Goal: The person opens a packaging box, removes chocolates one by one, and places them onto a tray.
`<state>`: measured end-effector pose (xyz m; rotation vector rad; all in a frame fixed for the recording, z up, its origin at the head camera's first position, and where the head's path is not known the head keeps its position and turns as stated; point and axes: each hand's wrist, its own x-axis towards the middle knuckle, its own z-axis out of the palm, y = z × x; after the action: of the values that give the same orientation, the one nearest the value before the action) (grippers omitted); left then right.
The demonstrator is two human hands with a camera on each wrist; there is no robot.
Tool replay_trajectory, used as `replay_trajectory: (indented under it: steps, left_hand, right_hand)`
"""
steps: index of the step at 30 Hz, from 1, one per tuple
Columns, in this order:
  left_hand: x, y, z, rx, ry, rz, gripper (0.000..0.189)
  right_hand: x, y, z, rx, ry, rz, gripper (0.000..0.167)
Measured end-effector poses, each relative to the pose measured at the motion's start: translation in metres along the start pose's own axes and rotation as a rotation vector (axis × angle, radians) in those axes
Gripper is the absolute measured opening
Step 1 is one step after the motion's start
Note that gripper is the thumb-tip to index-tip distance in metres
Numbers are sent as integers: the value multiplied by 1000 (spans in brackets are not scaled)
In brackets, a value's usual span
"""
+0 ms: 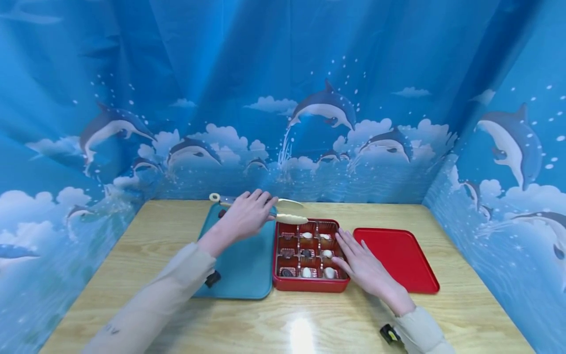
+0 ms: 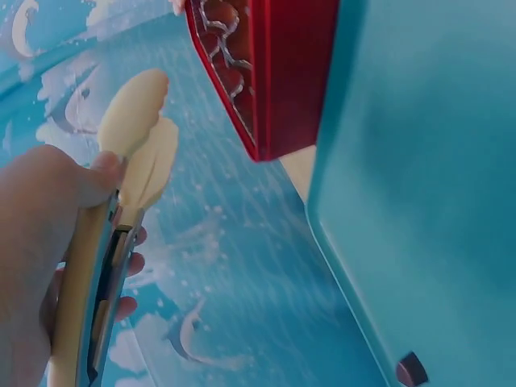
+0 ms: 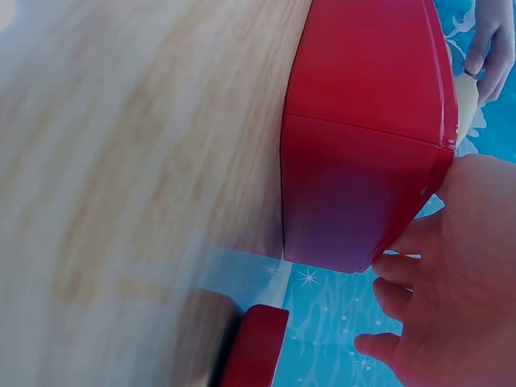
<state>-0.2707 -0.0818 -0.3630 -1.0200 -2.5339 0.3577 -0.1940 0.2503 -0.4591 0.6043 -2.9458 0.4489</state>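
Observation:
In the head view my left hand [image 1: 249, 214] grips a pair of tongs [image 1: 292, 219] with cream-coloured tips and metal arms. The tongs are above the back left corner of a red box [image 1: 309, 284]. In the left wrist view, the two tong tips [image 2: 135, 117] lie close together and hold nothing. Inside the box, a clear divider makes several compartments with dark and white chocolates [image 1: 329, 273] in them. My right hand [image 1: 364, 265] touches the right rim of the box with extended fingers; the right wrist view shows the fingertips at its edge.
Left of the box lies a blue tray [image 1: 243, 275], with a dark chocolate [image 1: 222, 213] near its back left corner. A flat red lid [image 1: 402, 260] is on the wooden table [image 1: 247, 329] at the right. Behind hangs a blue dolphin curtain [image 1: 247, 59].

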Motion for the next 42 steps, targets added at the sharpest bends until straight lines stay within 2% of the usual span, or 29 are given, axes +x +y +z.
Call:
replay_trajectory:
  steps: [10, 14, 17, 22, 27, 30, 36, 42]
  left_hand:
    - [27, 13, -13, 70, -60, 99, 41]
    - [40, 18, -18, 110, -107, 113, 37]
    - [51, 22, -21, 126, -156, 108, 32]
    - [69, 29, -28, 149, -285, 100, 24]
    - [83, 41, -36, 178, -399, 103, 24]
    - [92, 49, -40, 203, -440, 104, 26]
    - [109, 68, -46, 208, -535, 47, 25]
    - [120, 87, -44, 235, -642, -10, 26]
  right_hand:
    - [1, 1, 0, -9, 2, -5, 76]
    - [0, 1, 1, -2, 1, -7, 76]
    - [0, 1, 1, 1, 5, -8, 76]
    - [0, 2, 2, 4, 6, -10, 75]
    - [-1, 1, 1, 20, 5, -10, 75]
    - [-1, 2, 0, 26, 1, -7, 75]
    - [-1, 2, 0, 25, 3, 1, 75]
    - [0, 1, 1, 15, 4, -7, 76]
